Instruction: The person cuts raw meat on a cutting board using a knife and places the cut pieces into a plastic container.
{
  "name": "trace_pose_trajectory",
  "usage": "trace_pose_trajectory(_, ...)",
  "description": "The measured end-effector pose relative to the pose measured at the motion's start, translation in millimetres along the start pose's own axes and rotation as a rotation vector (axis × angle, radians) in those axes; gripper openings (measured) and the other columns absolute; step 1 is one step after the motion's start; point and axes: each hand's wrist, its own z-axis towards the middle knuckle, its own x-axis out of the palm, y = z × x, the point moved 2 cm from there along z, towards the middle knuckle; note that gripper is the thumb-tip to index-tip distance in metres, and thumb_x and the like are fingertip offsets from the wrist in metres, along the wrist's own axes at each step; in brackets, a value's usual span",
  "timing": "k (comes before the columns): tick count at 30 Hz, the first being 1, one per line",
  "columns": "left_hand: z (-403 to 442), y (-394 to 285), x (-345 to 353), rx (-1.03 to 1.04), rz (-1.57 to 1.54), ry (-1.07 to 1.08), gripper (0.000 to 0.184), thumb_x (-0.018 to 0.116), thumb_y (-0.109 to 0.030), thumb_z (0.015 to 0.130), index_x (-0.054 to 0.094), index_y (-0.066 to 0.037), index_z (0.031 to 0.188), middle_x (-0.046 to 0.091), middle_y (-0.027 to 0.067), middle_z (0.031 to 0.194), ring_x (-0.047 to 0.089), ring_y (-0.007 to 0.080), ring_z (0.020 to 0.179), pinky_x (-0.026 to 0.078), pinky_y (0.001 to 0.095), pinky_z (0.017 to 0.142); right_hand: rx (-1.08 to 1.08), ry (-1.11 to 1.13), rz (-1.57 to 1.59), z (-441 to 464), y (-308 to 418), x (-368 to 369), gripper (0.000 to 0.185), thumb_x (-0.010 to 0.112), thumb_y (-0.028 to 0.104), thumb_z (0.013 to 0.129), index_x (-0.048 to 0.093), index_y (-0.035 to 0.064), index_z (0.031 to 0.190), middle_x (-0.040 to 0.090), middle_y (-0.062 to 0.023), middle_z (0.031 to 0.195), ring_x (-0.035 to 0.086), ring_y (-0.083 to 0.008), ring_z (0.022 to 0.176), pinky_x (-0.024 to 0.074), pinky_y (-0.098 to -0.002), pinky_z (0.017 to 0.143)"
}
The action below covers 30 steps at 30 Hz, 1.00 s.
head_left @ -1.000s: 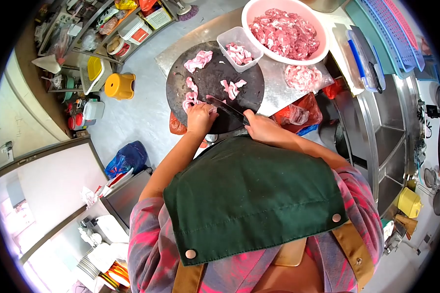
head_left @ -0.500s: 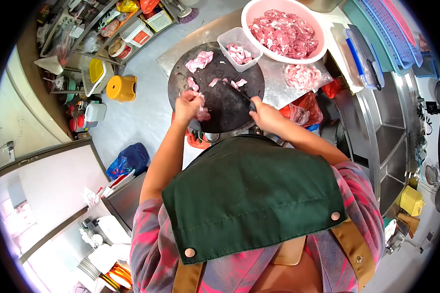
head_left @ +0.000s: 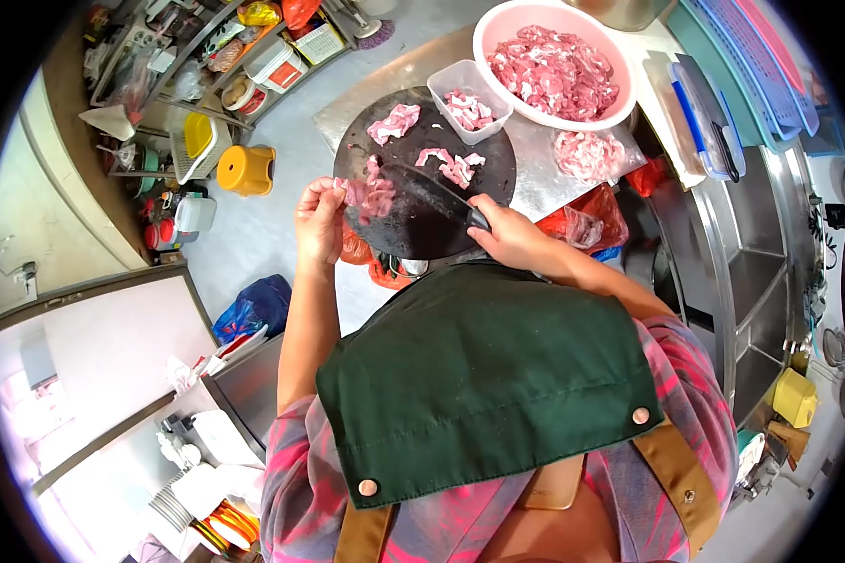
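A piece of raw meat (head_left: 374,195) is pinched in my left hand (head_left: 320,218) at the left rim of the round black cutting board (head_left: 422,235). My right hand (head_left: 505,233) is wrapped round the black handle of a knife (head_left: 434,192). Its dark blade slants up and left over the board, the tip close to the held meat. Farther back on the board lie a pale, fatty piece (head_left: 394,123) and a small group of meat strips (head_left: 453,167). A clear plastic container (head_left: 486,129) with cut pieces inside stands at the board's back right edge.
Behind the container, a pink basin (head_left: 483,42) heaped with meat stands on the metal table (head_left: 376,80). Pale meat in a clear bag (head_left: 589,155) lies right of the board. Red plastic bags (head_left: 591,218) hang near the right forearm. A yellow stool (head_left: 246,171) stands on the floor at left.
My left hand has drawn left and toward me, stretching the meat past the board's rim. The knife has swung left from the strips to the held piece.
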Motion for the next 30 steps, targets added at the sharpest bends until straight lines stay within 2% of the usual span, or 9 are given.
trace_pose_trajectory(7,-18.0,-9.5,-6.3,0.001,0.198,-0.052,0.009,0.053,-0.005,0.092,0.054,-0.006,0.101,0.061,0.0035,0.089,0.059,0.0117,0.078,0.049,0.0264,0.071,-0.092,0.221,-0.098,13.5,-15.9,23.9,0.037,0.055,0.019,0.088,0.041,0.005,0.12,0.063,-0.0242,0.096,0.059,-0.0427,0.093,0.0458,-0.0499,0.079)
trace_pose_trajectory(11,-15.6,-2.6,-7.4,0.015,0.383,-0.095,0.008,0.049,-0.008,0.095,0.052,-0.005,0.102,0.061,0.0041,0.089,0.059,0.0114,0.073,0.049,0.0258,0.061,-0.061,0.096,-0.055,15.9,-31.6,30.7,0.037,0.056,0.018,0.087,0.042,0.0045,0.119,0.062,-0.0269,0.097,0.059,-0.0433,0.095,0.0453,-0.0497,0.081)
trace_pose_trajectory(16,6.1,37.0,36.7,-0.262,0.52,0.012,0.003,0.049,-0.01,0.095,0.05,-0.006,0.095,0.059,0.0046,0.075,0.056,0.0118,0.057,0.044,0.0261,0.044,0.187,-0.073,-0.1,13.4,-45.7,9.3,0.039,0.057,0.02,0.087,0.041,0.0054,0.119,0.062,-0.0271,0.092,0.06,-0.0438,0.088,0.0467,-0.0496,0.075)
trace_pose_trajectory(20,24.1,115.0,35.1,-0.267,0.871,0.372,0.033,0.065,-0.008,0.084,0.052,-0.006,0.114,0.061,0.0039,0.086,0.056,0.0112,0.055,0.047,0.0267,0.047,0.205,-0.159,-0.103,12.3,-62.9,-2.3,0.041,0.057,0.02,0.087,0.039,0.0041,0.122,0.062,-0.0273,0.091,0.06,-0.0442,0.087,0.047,-0.0482,0.075)
trace_pose_trajectory(21,23.0,103.4,48.0,-0.379,1.113,0.466,0.049,0.073,-0.014,0.075,0.052,-0.008,0.119,0.063,0.0069,0.094,0.06,0.0178,0.068,0.05,0.033,0.059,0.214,-0.153,-0.097,9.4,-59.0,-7.0,0.043,0.057,0.019,0.087,0.039,0.0028,0.122,0.062,-0.0278,0.091,0.06,-0.0442,0.088,0.0473,-0.047,0.076)
trace_pose_trajectory(24,20.6,108.8,41.1,0.445,1.478,0.458,0.053,0.077,-0.018,0.067,0.055,-0.009,0.114,0.06,0.0113,0.106,0.059,0.0271,0.092,0.048,0.0397,0.078,0.189,-0.153,-0.072,0.8,-56.0,-12.7,0.042,0.058,0.018,0.087,0.04,0.0025,0.122,0.062,-0.0269,0.09,0.06,-0.0437,0.089,0.047,-0.0468,0.075)
trace_pose_trajectory(25,17.3,110.3,36.9,0.28,1.468,0.363,0.05,0.079,-0.024,0.06,0.059,-0.013,0.105,0.056,0.0101,0.111,0.049,0.03,0.108,0.039,0.0433,0.092,0.174,-0.147,-0.061,-2.3,-55.7,-12.4,0.04,0.057,0.019,0.088,0.04,0.0033,0.121,0.062,-0.0263,0.089,0.06,-0.0434,0.088,0.0465,-0.0479,0.075)
trace_pose_trajectory(29,2.0,109.3,37.6,0.423,1.568,0.337,0.034,0.074,-0.022,0.063,0.061,-0.013,0.093,0.053,0.0065,0.101,0.049,0.0303,0.101,0.042,0.0418,0.085,0.005,-0.086,-0.103,-14.5,-46.7,-10.8,0.037,0.056,0.018,0.088,0.041,0.004,0.118,0.062,-0.0251,0.087,0.06,-0.0429,0.086,0.0458,-0.0495,0.073)
trace_pose_trajectory(30,-0.7,110.7,38.4,0.384,1.609,0.326,0.031,0.074,-0.022,0.063,0.062,-0.013,0.091,0.053,0.0061,0.101,0.049,0.03,0.101,0.041,0.0419,0.085,-0.042,-0.07,-0.139,-16.7,-46.8,-9.8,0.037,0.057,0.018,0.087,0.041,0.004,0.118,0.062,-0.0251,0.086,0.06,-0.0429,0.086,0.0458,-0.0496,0.073)
